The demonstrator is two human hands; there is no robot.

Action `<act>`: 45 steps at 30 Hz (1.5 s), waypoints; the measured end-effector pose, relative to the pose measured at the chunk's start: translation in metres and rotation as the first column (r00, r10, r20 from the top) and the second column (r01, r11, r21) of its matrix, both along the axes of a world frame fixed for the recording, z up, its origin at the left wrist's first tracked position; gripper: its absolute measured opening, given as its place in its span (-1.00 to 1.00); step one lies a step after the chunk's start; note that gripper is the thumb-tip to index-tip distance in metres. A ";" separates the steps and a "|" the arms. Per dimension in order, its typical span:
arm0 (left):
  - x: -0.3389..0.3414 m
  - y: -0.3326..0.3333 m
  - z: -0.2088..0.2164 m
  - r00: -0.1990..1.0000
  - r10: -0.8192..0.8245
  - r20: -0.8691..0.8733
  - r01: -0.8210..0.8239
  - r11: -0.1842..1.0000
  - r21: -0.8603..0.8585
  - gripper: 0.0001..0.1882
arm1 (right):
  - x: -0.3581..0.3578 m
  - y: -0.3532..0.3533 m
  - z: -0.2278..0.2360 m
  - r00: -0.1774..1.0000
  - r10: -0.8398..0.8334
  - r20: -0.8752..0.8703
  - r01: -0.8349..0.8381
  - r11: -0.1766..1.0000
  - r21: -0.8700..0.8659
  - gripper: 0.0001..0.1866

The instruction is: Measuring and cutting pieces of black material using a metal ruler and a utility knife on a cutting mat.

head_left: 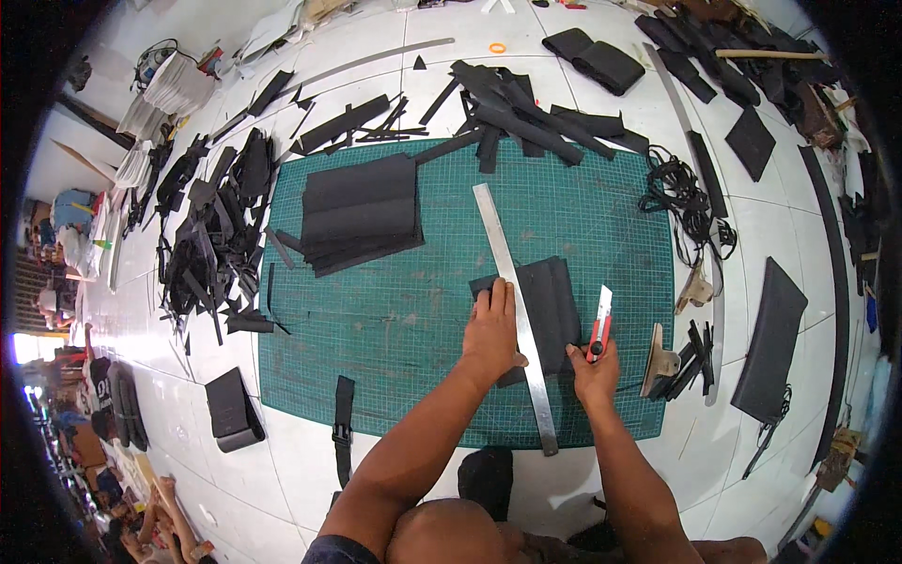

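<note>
My left hand [491, 334] lies palm down with its fingers pressing on a long steel ruler [540, 399] and the black sheet material beside it. The ruler slants across a small stack of black sheets [550, 301] on a green cutting mat [376, 348]. Just right of that stack, my right hand [596, 376] is closed around a red utility knife [599, 340], its pale blade pointing away from me. The thumb of that hand is at the stack's right edge. A larger pile of black sheets [362, 207] sits on the mat's far left part.
Black scraps [216, 235] heap left of the mat, and black strips [517, 113] cross its far edge. Coiled black cord [681, 202] and a large clip [658, 362] lie at the right edge. A buckled strap [344, 414] crosses the near edge. People [150, 526] sit at far left.
</note>
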State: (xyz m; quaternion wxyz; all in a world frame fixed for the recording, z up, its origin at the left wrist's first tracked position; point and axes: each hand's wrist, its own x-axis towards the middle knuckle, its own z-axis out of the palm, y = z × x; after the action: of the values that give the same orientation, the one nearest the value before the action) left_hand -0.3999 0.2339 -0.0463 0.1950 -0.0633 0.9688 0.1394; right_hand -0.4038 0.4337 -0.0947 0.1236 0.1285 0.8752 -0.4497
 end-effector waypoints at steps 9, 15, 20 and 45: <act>0.001 -0.002 -0.001 1.000 -0.009 -0.007 0.009 1.000 -0.003 0.37 | -0.015 -0.025 0.058 0.935 0.354 0.005 -0.349 0.919 0.184 -0.63; -0.002 0.001 -0.010 1.000 -0.007 -0.027 0.007 1.000 0.006 0.35 | -0.028 -0.068 0.052 0.803 0.589 0.095 -0.591 0.762 0.264 -0.67; 0.001 -0.002 -0.024 0.994 -0.033 -0.099 0.029 0.999 -0.041 0.02 | -0.035 -0.089 0.050 0.765 0.624 0.157 -0.638 0.704 0.310 -0.69; -0.010 0.005 0.001 0.999 -0.036 0.028 0.039 0.995 -0.094 0.38 | 0.080 0.036 0.078 0.605 0.601 0.523 -0.755 0.642 0.136 -0.65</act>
State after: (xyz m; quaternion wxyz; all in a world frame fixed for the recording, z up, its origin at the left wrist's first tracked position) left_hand -0.4097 0.2392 -0.0457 0.2069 -0.0559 0.9727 0.0890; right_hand -0.3233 0.4696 -0.0168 0.4532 -0.1037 0.8696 -0.1664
